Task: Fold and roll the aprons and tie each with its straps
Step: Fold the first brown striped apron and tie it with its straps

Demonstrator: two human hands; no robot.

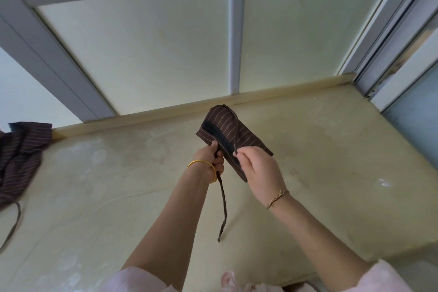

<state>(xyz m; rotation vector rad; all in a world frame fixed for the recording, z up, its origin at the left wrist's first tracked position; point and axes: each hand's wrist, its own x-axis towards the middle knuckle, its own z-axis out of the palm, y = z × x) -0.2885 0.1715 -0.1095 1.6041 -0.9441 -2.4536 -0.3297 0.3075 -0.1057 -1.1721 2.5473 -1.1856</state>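
Apron [233, 128], brown with thin stripes, is rolled into a bundle and held up in the air over the middle of the cream surface [331, 173], nearer its far edge. The left hand [212, 161] has its fingers curled round the bundle's lower end and a strap [223, 208], whose loose end dangles below the wrist. The right hand [259, 168] pinches the dark band [222, 140] lying across the bundle. A second apron [21, 156] lies crumpled at the surface's left edge.
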